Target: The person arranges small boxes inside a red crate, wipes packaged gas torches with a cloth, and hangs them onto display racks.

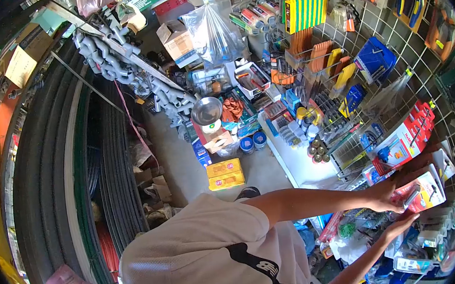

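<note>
A red and white carded blister pack (pixel 424 192) with a small tool-like item under its plastic is in front of me at the right. My left hand (pixel 383 199) is closed on its near edge, with the thumb on its face. My right hand (pixel 400 228) comes from below, its fingertips against the pack's lower edge; part of its fingers is hidden. More cards stand just behind this pack. Beside it, larger red and white carded packs (pixel 405 142) hang on the wire grid.
The wire grid wall (pixel 423 74) bears blue packs (pixel 375 60) and pliers (pixel 411 0). Several small packaged goods (pixel 418 263) crowd below my hands. On the floor are a yellow box (pixel 225 174) and a scale with a metal pan (pixel 207 111). Coiled black hoses (pixel 43 178) stand at the left.
</note>
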`<control>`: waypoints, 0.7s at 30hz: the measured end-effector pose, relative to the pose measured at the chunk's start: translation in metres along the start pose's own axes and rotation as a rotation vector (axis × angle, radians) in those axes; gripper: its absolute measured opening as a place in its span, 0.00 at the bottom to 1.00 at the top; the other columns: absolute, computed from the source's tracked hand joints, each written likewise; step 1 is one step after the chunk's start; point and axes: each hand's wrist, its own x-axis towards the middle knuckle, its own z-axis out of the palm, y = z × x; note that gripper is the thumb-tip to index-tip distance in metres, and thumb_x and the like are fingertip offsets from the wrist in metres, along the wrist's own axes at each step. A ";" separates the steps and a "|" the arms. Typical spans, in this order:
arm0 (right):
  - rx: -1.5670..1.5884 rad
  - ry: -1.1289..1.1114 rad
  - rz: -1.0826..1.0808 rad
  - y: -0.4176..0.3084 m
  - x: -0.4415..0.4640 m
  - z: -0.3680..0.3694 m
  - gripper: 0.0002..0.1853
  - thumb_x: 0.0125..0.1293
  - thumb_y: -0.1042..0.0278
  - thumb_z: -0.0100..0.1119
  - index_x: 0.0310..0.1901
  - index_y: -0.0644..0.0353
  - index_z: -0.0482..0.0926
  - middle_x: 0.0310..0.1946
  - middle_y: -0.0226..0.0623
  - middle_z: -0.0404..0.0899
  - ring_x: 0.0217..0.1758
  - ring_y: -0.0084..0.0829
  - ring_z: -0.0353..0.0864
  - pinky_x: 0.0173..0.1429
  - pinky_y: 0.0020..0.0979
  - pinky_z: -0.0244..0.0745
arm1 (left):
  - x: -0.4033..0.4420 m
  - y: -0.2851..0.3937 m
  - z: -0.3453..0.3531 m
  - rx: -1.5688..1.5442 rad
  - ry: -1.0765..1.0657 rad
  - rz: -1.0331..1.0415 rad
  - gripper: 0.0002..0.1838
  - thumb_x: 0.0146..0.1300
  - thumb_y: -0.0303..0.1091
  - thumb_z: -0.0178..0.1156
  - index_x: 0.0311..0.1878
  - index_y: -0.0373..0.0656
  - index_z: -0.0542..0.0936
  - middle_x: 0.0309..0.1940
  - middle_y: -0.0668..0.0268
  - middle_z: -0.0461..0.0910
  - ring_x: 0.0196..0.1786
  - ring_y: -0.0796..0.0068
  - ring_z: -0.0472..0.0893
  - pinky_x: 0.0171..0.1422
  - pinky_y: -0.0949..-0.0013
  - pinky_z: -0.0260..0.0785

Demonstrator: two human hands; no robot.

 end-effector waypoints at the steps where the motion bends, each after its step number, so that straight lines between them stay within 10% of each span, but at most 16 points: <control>1: -0.003 0.006 0.061 -0.002 -0.004 0.000 0.38 0.78 0.42 0.31 0.73 0.71 0.53 0.73 0.52 0.55 0.74 0.40 0.59 0.77 0.42 0.52 | -0.003 -0.004 0.005 0.051 0.054 0.027 0.53 0.48 0.49 0.73 0.69 0.29 0.58 0.65 0.38 0.63 0.65 0.46 0.68 0.70 0.57 0.61; 6: -0.658 0.143 -0.194 0.020 -0.075 0.000 0.34 0.79 0.47 0.29 0.72 0.70 0.57 0.73 0.58 0.54 0.76 0.49 0.55 0.78 0.45 0.52 | -0.066 0.003 0.008 0.407 0.159 0.219 0.60 0.53 0.40 0.68 0.77 0.34 0.35 0.75 0.37 0.38 0.75 0.39 0.51 0.75 0.47 0.53; 8: -0.736 -0.111 -0.876 0.044 -0.114 -0.002 0.33 0.79 0.46 0.29 0.71 0.68 0.60 0.72 0.58 0.56 0.76 0.50 0.54 0.78 0.46 0.51 | -0.124 -0.004 -0.014 0.435 0.084 0.362 0.58 0.54 0.40 0.68 0.77 0.36 0.38 0.76 0.39 0.40 0.75 0.37 0.51 0.75 0.47 0.53; 10: -0.550 -0.130 -0.222 0.148 -0.159 -0.054 0.30 0.79 0.48 0.31 0.69 0.65 0.63 0.71 0.58 0.58 0.75 0.50 0.57 0.77 0.47 0.53 | -0.186 -0.039 -0.048 0.580 -0.033 0.208 0.52 0.53 0.39 0.67 0.76 0.39 0.47 0.75 0.41 0.45 0.74 0.39 0.54 0.74 0.46 0.54; 12: -0.586 -0.402 -0.191 0.140 -0.223 -0.031 0.29 0.78 0.49 0.32 0.67 0.63 0.66 0.68 0.57 0.63 0.70 0.48 0.65 0.74 0.44 0.59 | -0.252 -0.093 -0.097 0.651 -0.267 -0.309 0.45 0.56 0.43 0.67 0.74 0.45 0.57 0.71 0.37 0.56 0.74 0.41 0.57 0.76 0.49 0.52; 17: -0.707 -1.070 0.441 0.118 -0.284 0.011 0.26 0.69 0.51 0.56 0.59 0.66 0.73 0.55 0.47 0.77 0.60 0.43 0.75 0.63 0.41 0.69 | -0.449 -0.105 -0.164 0.974 0.178 -1.108 0.24 0.63 0.50 0.56 0.52 0.39 0.79 0.47 0.51 0.81 0.55 0.49 0.77 0.60 0.52 0.68; 21: -0.508 -1.327 0.415 0.058 -0.249 0.120 0.13 0.70 0.66 0.54 0.48 0.67 0.77 0.48 0.45 0.81 0.53 0.39 0.80 0.59 0.39 0.72 | -0.558 -0.150 -0.106 -0.145 0.801 -1.193 0.31 0.67 0.56 0.51 0.61 0.40 0.74 0.50 0.53 0.81 0.56 0.57 0.78 0.60 0.58 0.68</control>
